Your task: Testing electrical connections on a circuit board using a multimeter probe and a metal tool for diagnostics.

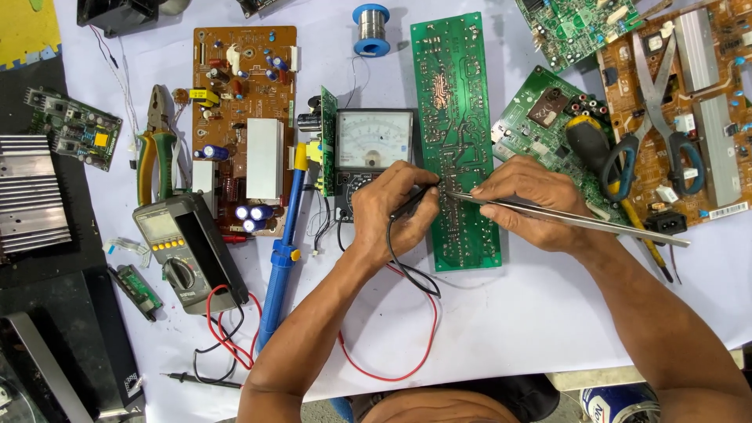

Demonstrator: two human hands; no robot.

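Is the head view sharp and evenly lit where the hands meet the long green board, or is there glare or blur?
Head view: even, soft light, faint shadows; long green circuit board sharp where the left hand holds a black probe and the right hand holds metal tweezers; mild sheen on the analogue meter's white dial; slight bending at frame edges.

Below the long green circuit board [456,141] bare white tabletop [509,313] lies open; left of it an analog meter [373,149] crowds close, right of it scissors [658,117] and a screwdriver [603,168], above it a solder spool [371,30]
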